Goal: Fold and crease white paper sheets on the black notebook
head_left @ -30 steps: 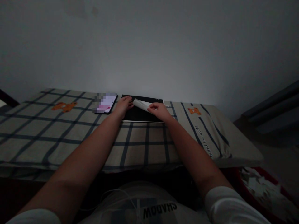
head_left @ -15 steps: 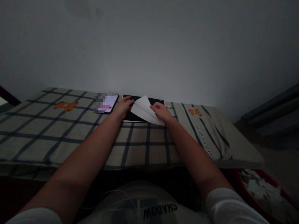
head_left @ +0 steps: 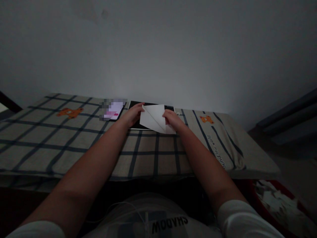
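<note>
The white paper sheet [head_left: 154, 119] has swung further open; I hold it in both hands, left hand [head_left: 133, 114] and right hand [head_left: 173, 119], mid-fold over the dark tablet [head_left: 135, 105], and next I judge it needs flattening.

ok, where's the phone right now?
In the head view the phone lies screen lit on the checked cloth, just left of the left hand and the dark tablet, near the wall; neither hand touches it.

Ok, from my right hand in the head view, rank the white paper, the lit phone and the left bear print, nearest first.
1. white paper, held in the right hand.
2. lit phone, left of the paper.
3. left bear print, far left on the checked cloth.
</note>
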`<state>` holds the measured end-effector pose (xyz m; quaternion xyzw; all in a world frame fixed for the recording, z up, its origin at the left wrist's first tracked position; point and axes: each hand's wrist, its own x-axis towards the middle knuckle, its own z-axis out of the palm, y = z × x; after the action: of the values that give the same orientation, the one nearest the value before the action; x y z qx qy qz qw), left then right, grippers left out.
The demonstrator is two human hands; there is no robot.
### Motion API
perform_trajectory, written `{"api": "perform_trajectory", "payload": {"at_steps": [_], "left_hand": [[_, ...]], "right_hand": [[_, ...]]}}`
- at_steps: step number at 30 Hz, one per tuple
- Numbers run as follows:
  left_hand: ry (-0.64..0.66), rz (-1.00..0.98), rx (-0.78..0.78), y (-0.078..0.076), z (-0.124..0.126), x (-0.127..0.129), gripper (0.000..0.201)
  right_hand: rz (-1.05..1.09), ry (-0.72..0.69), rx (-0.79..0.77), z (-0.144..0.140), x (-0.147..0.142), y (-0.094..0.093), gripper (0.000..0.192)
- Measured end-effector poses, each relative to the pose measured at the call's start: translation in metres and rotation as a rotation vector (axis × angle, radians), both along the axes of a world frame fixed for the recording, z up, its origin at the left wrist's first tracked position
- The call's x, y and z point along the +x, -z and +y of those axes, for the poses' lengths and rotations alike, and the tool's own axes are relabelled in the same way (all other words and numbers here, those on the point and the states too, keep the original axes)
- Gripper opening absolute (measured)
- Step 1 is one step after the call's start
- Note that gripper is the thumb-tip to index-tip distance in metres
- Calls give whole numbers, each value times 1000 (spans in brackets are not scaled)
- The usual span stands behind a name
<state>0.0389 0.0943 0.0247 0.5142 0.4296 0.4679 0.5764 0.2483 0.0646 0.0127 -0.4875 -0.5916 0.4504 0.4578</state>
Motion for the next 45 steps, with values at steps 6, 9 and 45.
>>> {"api": "perform_trajectory", "payload": {"at_steps": [6,9,45], "left_hand": [[23,-27,13,4,-3,1,42],[58,-30,41,7,0,2,38],[290,-10,81,9,-20,23,28]], "right_hand": [[15,-97,-36,-6,-3,-3,9],[10,-196,-97,-10,-3,-7,14],[-303,61,280,-9,-16,0,17]]}}
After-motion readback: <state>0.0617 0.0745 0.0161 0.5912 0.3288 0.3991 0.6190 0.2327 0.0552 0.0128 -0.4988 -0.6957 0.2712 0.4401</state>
